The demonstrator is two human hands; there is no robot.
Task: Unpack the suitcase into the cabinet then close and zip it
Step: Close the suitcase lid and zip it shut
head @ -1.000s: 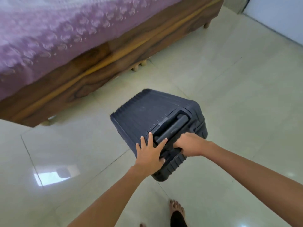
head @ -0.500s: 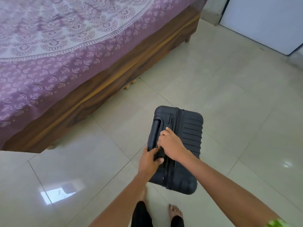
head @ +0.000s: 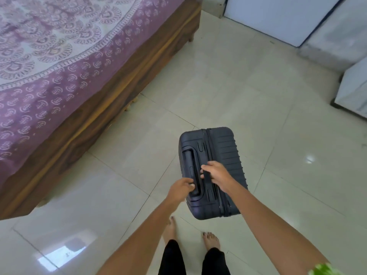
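Trouble could come from the grip: the suitcase (head: 212,171) stands upright on the tiled floor (head: 258,108), just in front of the bare feet, and its wheels, if it has any, could let it roll or tip if the pull comes off-centre. The left hand (head: 179,189) curls its fingers on the near end of the recessed handle (head: 191,171); the right hand (head: 216,173) grips a dark strap-like grip on top. A slip of either could drop the case onto the toes. Compared with a second ago, the case has swung from lying tilted toward the bed (head: 69,76) to standing on end, closed, and the left hand has gone from flat to curled.
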